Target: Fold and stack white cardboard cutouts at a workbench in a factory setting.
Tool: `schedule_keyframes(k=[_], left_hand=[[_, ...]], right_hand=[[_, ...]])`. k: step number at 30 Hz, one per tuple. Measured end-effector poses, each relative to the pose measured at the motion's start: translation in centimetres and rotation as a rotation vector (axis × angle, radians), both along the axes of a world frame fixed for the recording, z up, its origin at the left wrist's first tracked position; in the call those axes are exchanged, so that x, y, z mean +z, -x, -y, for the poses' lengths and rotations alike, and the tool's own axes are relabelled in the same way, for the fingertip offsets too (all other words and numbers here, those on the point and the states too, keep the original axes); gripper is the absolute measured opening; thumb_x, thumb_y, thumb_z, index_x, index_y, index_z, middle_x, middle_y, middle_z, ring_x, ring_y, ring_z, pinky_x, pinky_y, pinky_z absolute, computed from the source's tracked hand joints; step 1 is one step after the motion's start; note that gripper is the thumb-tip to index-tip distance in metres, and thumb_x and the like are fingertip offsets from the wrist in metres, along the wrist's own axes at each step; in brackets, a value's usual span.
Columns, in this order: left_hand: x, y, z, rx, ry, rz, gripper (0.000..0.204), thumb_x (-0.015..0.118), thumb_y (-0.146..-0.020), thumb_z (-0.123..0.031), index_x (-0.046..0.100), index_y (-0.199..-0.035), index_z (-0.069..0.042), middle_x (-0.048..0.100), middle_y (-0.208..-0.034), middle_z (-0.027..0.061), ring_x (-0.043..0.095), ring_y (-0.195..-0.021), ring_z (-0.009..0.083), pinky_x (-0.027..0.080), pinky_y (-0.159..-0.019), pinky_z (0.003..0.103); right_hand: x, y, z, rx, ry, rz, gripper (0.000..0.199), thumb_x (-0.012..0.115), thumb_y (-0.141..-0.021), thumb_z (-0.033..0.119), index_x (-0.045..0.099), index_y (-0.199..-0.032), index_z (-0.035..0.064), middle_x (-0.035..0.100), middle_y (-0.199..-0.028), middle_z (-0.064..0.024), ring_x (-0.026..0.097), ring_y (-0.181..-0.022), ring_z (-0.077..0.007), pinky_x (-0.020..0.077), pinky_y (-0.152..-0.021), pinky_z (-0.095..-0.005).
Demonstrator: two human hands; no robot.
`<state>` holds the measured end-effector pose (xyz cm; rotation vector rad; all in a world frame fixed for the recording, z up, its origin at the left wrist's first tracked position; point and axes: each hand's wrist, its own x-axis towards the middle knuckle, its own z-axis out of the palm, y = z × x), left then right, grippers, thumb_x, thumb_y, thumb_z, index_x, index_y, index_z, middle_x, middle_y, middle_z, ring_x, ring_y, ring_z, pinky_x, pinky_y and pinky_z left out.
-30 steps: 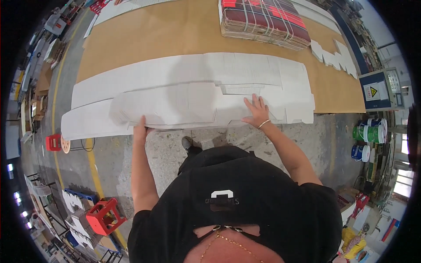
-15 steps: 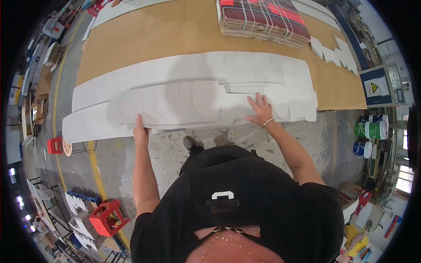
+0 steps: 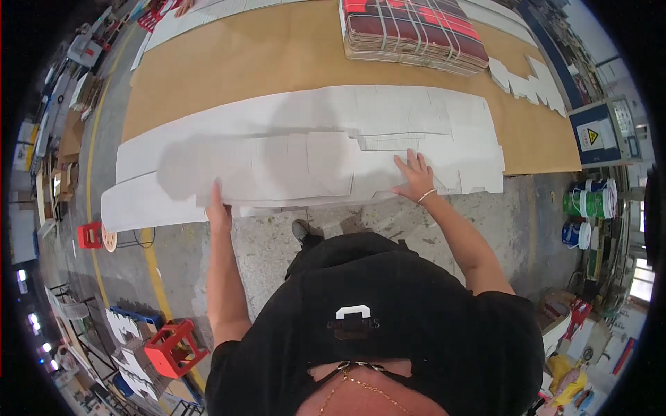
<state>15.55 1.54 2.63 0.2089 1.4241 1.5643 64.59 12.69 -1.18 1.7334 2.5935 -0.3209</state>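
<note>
Long white die-cut cardboard sheets (image 3: 291, 111) lie in overlapping layers along the near side of the table. A shorter top sheet (image 3: 295, 166) rests over them at the near edge. My left hand (image 3: 219, 211) grips the near edge of that top sheet, thumb on its upper face and the other fingers hidden beneath. Farther right, my right hand (image 3: 417, 182) lies on the white sheets beside a notched cut-out, its fingers spread and palm down. A bracelet circles the right wrist.
Brown board (image 3: 243, 80) covers the table. A strapped stack of red-and-dark printed cardboard (image 3: 416, 35) stands at the far side, with white cut pieces (image 3: 531, 87) to its right. Another person's hand (image 3: 184, 8) shows at the far left. A red stool (image 3: 175, 348) stands on the floor.
The stepped sheet edges and slits near my left hand have given way to a smoother surface. My left hand has shifted very slightly left; my right hand stays spread on the sheets.
</note>
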Motion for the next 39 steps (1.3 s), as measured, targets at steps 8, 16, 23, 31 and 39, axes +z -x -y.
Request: schedule_keyframes(k=[8, 16, 23, 31, 39], left_hand=[[4.9, -5.5, -4.8, -0.458, 0.008, -1.357, 0.073, 0.047, -0.07, 0.003, 0.018, -0.137, 0.0, 0.023, -0.141, 0.021, 0.037, -0.12, 0.0409, 0.039, -0.093, 0.04], [-2.0, 1.1, 1.0, -0.092, 0.029, -0.158, 0.048, 0.046, -0.087, -0.016, 0.032, -0.129, 0.002, 0.049, -0.123, 0.0156, 0.054, -0.105, 0.0286, 0.045, -0.089, 0.037], [-1.6, -1.2, -2.9, -0.226, 0.091, -1.792, 0.058, 0.049, -0.078, -0.006, 0.028, -0.132, 0.001, 0.043, -0.127, 0.021, 0.056, -0.094, 0.0391, 0.049, -0.076, 0.042], [-1.3, 1.5, -1.5, -0.207, 0.013, -0.579, 0.057, 0.049, -0.081, -0.004, 0.028, -0.133, 0.003, 0.045, -0.126, 0.0201, 0.055, -0.103, 0.0324, 0.046, -0.083, 0.039], [-0.1, -2.1, -3.8, -0.32, 0.085, -1.462, 0.073, 0.048, -0.073, 0.0, 0.014, -0.138, 0.0, 0.03, -0.136, 0.0227, 0.041, -0.116, 0.0409, 0.043, -0.087, 0.045]], right_hand=[[0.0, -0.6, 0.5, -0.011, 0.042, 0.028, 0.091, 0.076, -0.057, 0.047, 0.032, -0.135, 0.0316, 0.017, -0.145, -0.0143, 0.019, -0.13, -0.0418, 0.0277, -0.093, -0.0619], [0.6, 0.0, -0.1, 0.02, -0.04, 0.008, 0.093, 0.077, -0.055, 0.046, 0.032, -0.135, 0.031, 0.019, -0.145, -0.0147, 0.021, -0.129, -0.0422, 0.0297, -0.091, -0.0605], [0.6, -0.4, -0.7, 0.037, 0.019, 0.046, 0.093, 0.078, -0.054, 0.046, 0.034, -0.135, 0.0304, 0.02, -0.144, -0.0143, 0.022, -0.129, -0.0418, 0.031, -0.09, -0.0601], [1.1, -0.5, -0.5, -0.004, 0.008, 0.027, 0.093, 0.078, -0.054, 0.045, 0.034, -0.134, 0.031, 0.02, -0.144, -0.0137, 0.021, -0.13, -0.0412, 0.0301, -0.092, -0.0596], [0.0, -1.8, -0.6, -0.018, 0.024, 0.039, 0.095, 0.078, -0.053, 0.047, 0.033, -0.135, 0.0315, 0.021, -0.144, -0.0139, 0.021, -0.13, -0.0413, 0.0297, -0.094, -0.059]])
